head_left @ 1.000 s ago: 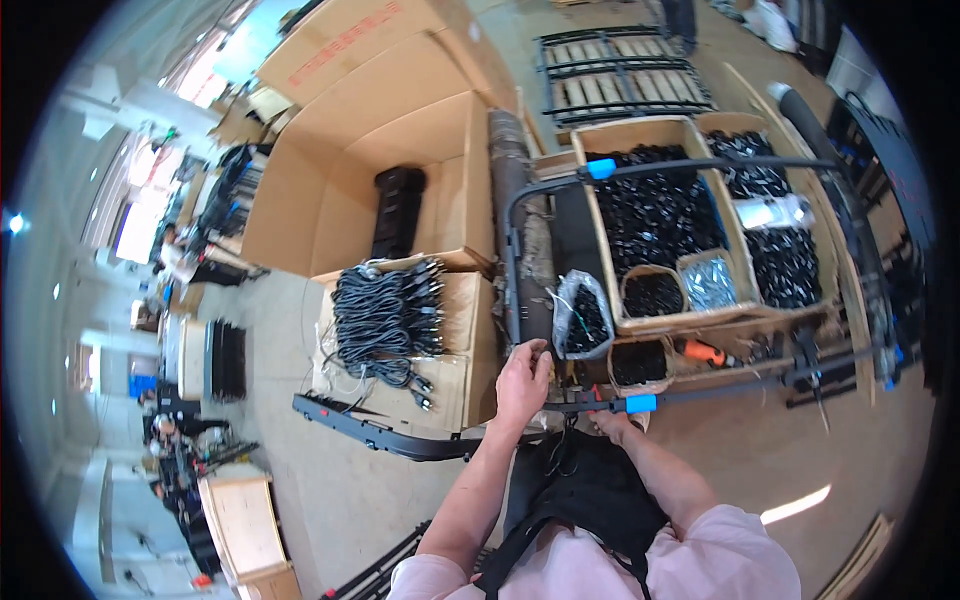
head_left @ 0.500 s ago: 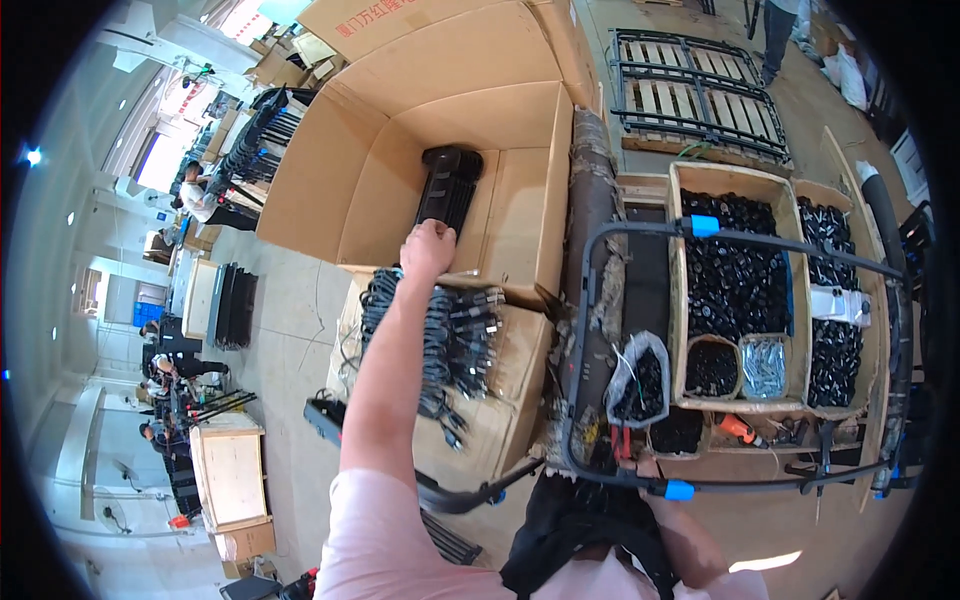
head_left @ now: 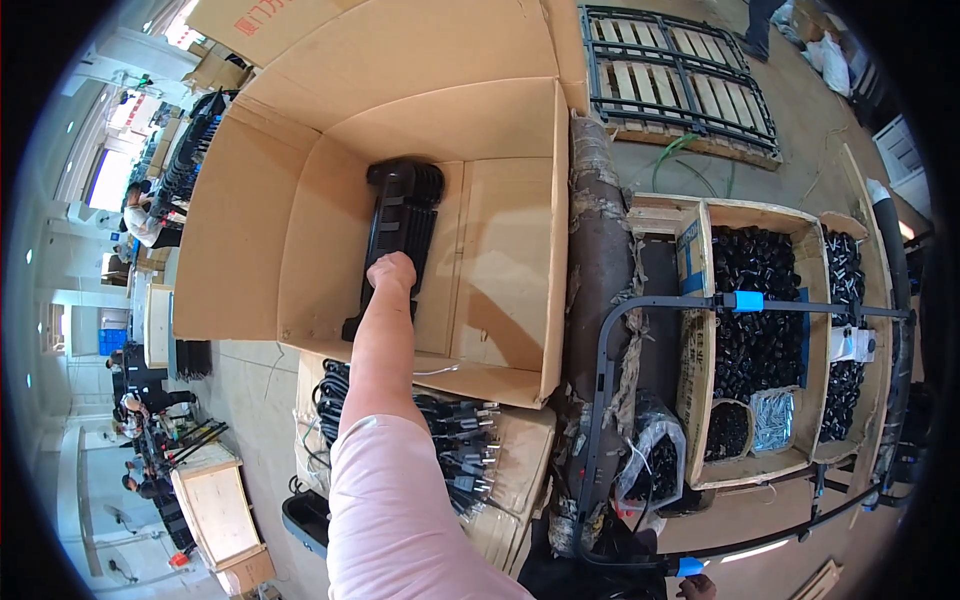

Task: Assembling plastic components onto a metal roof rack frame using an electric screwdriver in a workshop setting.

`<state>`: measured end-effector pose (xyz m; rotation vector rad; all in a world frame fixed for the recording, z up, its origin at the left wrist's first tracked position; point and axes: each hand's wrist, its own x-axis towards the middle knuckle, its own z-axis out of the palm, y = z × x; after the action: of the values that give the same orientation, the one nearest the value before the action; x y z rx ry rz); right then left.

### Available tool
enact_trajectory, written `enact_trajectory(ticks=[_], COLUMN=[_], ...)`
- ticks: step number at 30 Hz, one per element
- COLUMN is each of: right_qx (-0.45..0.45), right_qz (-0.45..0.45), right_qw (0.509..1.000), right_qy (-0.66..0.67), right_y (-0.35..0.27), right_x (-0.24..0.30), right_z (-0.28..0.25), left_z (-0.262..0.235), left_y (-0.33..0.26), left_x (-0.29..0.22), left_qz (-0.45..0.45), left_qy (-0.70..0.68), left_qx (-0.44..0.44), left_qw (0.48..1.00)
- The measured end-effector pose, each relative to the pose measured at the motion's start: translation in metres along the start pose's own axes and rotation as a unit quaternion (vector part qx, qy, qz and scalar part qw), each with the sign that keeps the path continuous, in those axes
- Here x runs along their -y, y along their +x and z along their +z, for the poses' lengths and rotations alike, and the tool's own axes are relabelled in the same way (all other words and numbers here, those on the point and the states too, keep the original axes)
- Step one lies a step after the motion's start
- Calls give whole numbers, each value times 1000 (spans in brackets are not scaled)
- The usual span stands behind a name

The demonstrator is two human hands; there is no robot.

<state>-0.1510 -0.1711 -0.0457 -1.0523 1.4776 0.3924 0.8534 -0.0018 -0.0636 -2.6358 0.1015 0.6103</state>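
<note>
My left hand point(head_left: 392, 270) reaches down into a large open carton point(head_left: 505, 240). Its fingers are curled onto a stack of long black moulded plastic parts point(head_left: 402, 215), which leans toward the carton's left side. The fingertips are partly hidden. At the bottom edge, my right hand point(head_left: 697, 588) is dark and cut off by the picture, beside a blue clip point(head_left: 690, 567) on a black tubular frame point(head_left: 598, 430); its grip does not show. The frame lies across the parts bins on the right.
Bundled black cables with plugs point(head_left: 465, 440) lie on a box below the carton. A wrapped post point(head_left: 597, 250) separates the carton from a wooden bin point(head_left: 698, 400) of small black parts. A clear bag point(head_left: 655, 450) hangs nearby. Slatted pallets point(head_left: 680, 85) are behind; several people work far left.
My left hand has gone deeper into the carton, along the black parts. The view has shifted closer to the carton. My right hand has moved from near red handles to the bottom edge.
</note>
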Motion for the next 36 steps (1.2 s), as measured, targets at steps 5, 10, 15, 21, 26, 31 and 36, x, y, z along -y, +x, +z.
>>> enact_trajectory(ticks=[5,10,15,21,26,31,36], right_qx=[9,133,205,150,219,186,126], right_qz=[-156,-111,-313,-470,-548,-510,-533], right_qw=[958,943,845,827,803,823,833], right_qy=[-239,-286,-382,-271,-84,-166,-83], right_y=[-34,-103,-96,-92,-71,-79,5], right_x=[56,211,273,357,392,367,291], right_z=[12,28,23,61,111,136,157], left_z=[11,-10,-92,-178,-96,36,111], left_y=[1,-28,-99,-288,-454,-574,-584], left_x=[-8,2,54,115,33,-65,-77], left_qz=[27,24,37,105,132,170,159], left_qy=[27,5,-106,-470,-574,-691,-703], left_qx=[-66,-256,-315,-374,-283,-133,-26], left_qw=[997,966,942,793,757,690,693])
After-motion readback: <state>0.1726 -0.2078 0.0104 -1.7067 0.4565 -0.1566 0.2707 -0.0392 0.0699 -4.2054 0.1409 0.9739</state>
